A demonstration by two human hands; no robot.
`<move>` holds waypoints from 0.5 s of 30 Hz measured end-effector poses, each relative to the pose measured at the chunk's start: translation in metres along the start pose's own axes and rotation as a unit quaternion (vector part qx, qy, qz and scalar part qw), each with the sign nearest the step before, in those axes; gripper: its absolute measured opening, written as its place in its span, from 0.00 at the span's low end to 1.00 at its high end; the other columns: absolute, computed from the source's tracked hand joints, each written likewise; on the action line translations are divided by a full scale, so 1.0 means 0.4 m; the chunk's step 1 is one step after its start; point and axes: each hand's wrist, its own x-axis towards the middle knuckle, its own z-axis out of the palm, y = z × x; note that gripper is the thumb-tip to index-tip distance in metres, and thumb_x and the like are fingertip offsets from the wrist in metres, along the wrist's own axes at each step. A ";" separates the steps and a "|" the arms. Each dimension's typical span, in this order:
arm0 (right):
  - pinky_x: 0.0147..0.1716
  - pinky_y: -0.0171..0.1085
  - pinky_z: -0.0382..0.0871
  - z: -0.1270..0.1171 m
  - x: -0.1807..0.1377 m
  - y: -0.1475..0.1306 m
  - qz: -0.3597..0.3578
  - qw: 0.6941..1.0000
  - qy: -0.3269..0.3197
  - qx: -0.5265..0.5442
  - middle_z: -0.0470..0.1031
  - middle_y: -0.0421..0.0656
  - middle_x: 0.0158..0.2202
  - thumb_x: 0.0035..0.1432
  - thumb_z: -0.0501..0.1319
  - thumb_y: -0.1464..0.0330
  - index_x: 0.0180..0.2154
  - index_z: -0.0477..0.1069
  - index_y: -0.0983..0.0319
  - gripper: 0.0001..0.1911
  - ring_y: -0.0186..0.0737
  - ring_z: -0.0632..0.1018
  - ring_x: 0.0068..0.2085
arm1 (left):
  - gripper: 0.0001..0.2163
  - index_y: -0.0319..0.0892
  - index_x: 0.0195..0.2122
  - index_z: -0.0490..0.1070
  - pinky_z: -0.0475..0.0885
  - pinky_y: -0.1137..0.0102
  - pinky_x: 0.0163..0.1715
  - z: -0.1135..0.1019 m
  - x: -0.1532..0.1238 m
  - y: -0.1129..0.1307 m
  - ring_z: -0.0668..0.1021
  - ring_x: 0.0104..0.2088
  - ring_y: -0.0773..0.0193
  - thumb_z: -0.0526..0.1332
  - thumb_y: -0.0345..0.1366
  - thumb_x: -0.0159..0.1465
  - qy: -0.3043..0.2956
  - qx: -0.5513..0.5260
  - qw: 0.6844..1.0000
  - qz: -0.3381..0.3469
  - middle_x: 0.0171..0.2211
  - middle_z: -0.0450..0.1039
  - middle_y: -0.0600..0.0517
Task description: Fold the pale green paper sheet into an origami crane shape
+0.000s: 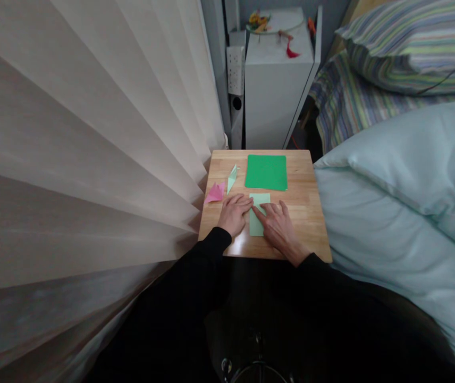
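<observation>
A folded pale green paper (256, 227) lies flat on the small wooden table (303, 213), its long side running away from me. My left hand (235, 213) rests at its left edge, fingers stretched out and the tips touching the paper. Across its right part lies my right hand (278, 226), its index finger extended to the left edge near my left fingertips. Neither hand grips anything. Beyond the hands sits a green square sheet or stack (266, 172). A pink folded paper figure (215, 192) and a pale green folded paper figure (232, 178) stand left of it.
A pleated curtain (132, 133) borders the table on the left. To the right is a bed with a light blue quilt (395, 202) and a striped pillow (419, 42). Behind the table stands a white cabinet (277, 101) with small items on top, beside a power strip (235, 70).
</observation>
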 end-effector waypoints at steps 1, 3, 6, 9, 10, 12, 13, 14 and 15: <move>0.68 0.65 0.52 -0.003 0.001 -0.003 0.001 1.000 -0.002 -0.010 0.74 0.54 0.62 0.66 0.50 0.79 0.67 0.65 0.60 0.31 0.54 0.73 0.61 | 0.28 0.46 0.62 0.74 0.60 0.49 0.67 0.000 0.001 -0.002 0.67 0.69 0.52 0.52 0.20 0.65 0.000 -0.006 1.000 -0.004 0.63 0.74 0.52; 0.68 0.67 0.50 -0.005 0.003 -0.008 0.004 1.000 -0.005 -0.021 0.73 0.55 0.60 0.67 0.49 0.79 0.68 0.65 0.60 0.31 0.54 0.72 0.60 | 0.28 0.46 0.63 0.73 0.60 0.50 0.67 -0.001 0.001 -0.004 0.66 0.69 0.53 0.52 0.19 0.65 -0.004 -0.009 1.000 -0.008 0.63 0.75 0.53; 0.68 0.70 0.46 -0.005 0.004 -0.010 0.005 1.000 -0.004 -0.015 0.73 0.55 0.59 0.68 0.48 0.79 0.68 0.65 0.59 0.31 0.55 0.72 0.59 | 0.29 0.47 0.64 0.72 0.59 0.51 0.68 -0.005 0.002 -0.005 0.65 0.70 0.54 0.51 0.20 0.64 -0.014 0.004 1.000 -0.009 0.63 0.74 0.55; 0.67 0.74 0.45 -0.004 0.003 -0.011 0.003 1.000 0.002 -0.009 0.73 0.55 0.58 0.68 0.47 0.79 0.68 0.65 0.57 0.31 0.57 0.72 0.57 | 0.29 0.47 0.64 0.73 0.59 0.51 0.68 -0.008 0.001 -0.003 0.65 0.70 0.54 0.52 0.22 0.64 -0.022 0.021 1.000 -0.006 0.64 0.73 0.57; 0.66 0.75 0.44 -0.004 0.001 -0.012 0.002 1.000 0.004 -0.008 0.73 0.55 0.57 0.68 0.47 0.78 0.68 0.65 0.56 0.31 0.57 0.72 0.57 | 0.28 0.47 0.63 0.73 0.59 0.51 0.68 -0.008 0.001 -0.002 0.64 0.70 0.53 0.53 0.22 0.64 -0.022 0.026 0.999 -0.006 0.64 0.73 0.57; 0.66 0.76 0.43 -0.002 -0.001 -0.014 0.000 1.000 0.007 -0.003 0.74 0.54 0.57 0.69 0.48 0.77 0.67 0.66 0.54 0.30 0.57 0.71 0.57 | 0.27 0.48 0.63 0.73 0.59 0.51 0.68 -0.009 0.000 0.000 0.64 0.70 0.53 0.54 0.24 0.64 -0.021 0.034 0.999 -0.004 0.64 0.73 0.57; 0.66 0.77 0.42 -0.001 -0.003 -0.015 0.000 1.000 0.008 0.003 0.74 0.54 0.57 0.69 0.48 0.77 0.67 0.67 0.54 0.29 0.57 0.71 0.57 | 0.27 0.48 0.63 0.73 0.59 0.51 0.68 -0.010 0.000 0.001 0.64 0.70 0.53 0.55 0.24 0.63 -0.020 0.037 0.999 -0.004 0.64 0.73 0.57; 0.66 0.77 0.41 -0.001 -0.004 -0.016 0.000 1.000 0.008 0.009 0.74 0.55 0.58 0.69 0.49 0.77 0.66 0.68 0.54 0.29 0.58 0.71 0.58 | 0.27 0.48 0.63 0.74 0.58 0.51 0.68 -0.011 0.000 0.002 0.64 0.70 0.54 0.55 0.25 0.64 -0.019 0.040 0.999 -0.004 0.64 0.73 0.57; 0.66 0.78 0.41 -0.001 -0.005 -0.017 0.001 1.000 0.007 0.014 0.73 0.55 0.59 0.69 0.49 0.76 0.66 0.68 0.54 0.29 0.59 0.70 0.59 | 0.27 0.48 0.63 0.74 0.58 0.51 0.69 -0.012 0.001 0.003 0.64 0.70 0.54 0.55 0.25 0.64 -0.019 0.042 0.999 -0.005 0.64 0.73 0.57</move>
